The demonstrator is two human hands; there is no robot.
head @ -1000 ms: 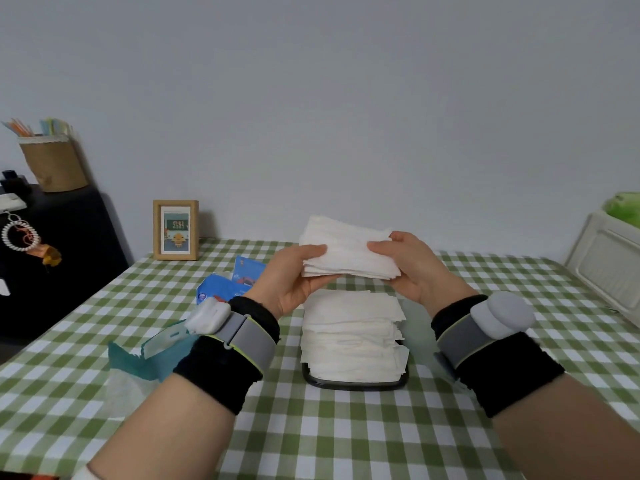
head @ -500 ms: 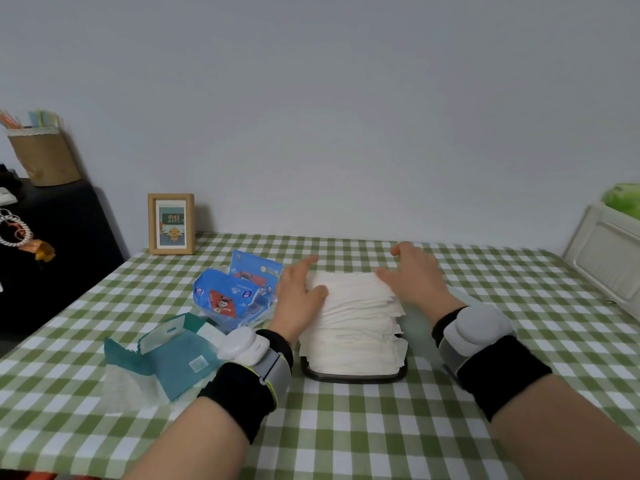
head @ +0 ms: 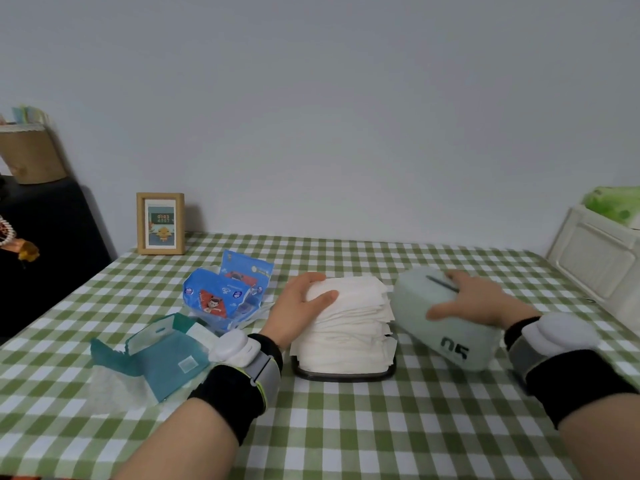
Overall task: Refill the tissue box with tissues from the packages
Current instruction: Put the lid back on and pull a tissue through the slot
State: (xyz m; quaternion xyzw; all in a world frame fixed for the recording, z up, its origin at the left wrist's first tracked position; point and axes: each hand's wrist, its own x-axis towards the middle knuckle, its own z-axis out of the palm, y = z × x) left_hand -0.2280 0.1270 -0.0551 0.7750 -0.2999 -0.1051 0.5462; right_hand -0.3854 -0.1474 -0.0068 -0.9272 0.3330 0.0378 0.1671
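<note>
Because the tissue stack (head: 346, 323) stands well proud of the black base tray (head: 343, 375) under it, I judge the main risk to be a snag: lowering the pale green box cover (head: 443, 327) over loose, ragged edges could catch the outer sheets, crumple them or push the pile askew. The stack sits at the centre of the counter (head: 346, 427), soft and layered, its sides uneven, a few sheets jutting at 3 o'clock.

My left hand (head: 301, 306) presses on the stack's top corner at 9 o'clock, its grip spread flat over the paper and not closed on it. If I let go early, the springy pile may puff up and tilt.

My right hand (head: 474, 301) holds the cover at 3 o'clock of the stack, its grip wrapped around the rounded shell. The shell looks smooth, hard plastic, tilted, with a dark slot on top and "05" printed on its side; a slick surface like that could slip.

At 10 o'clock lie glossy blue tissue packages (head: 225, 296), crinkled; at 8 o'clock a torn teal wrapper (head: 166, 358) lies flat.
</note>
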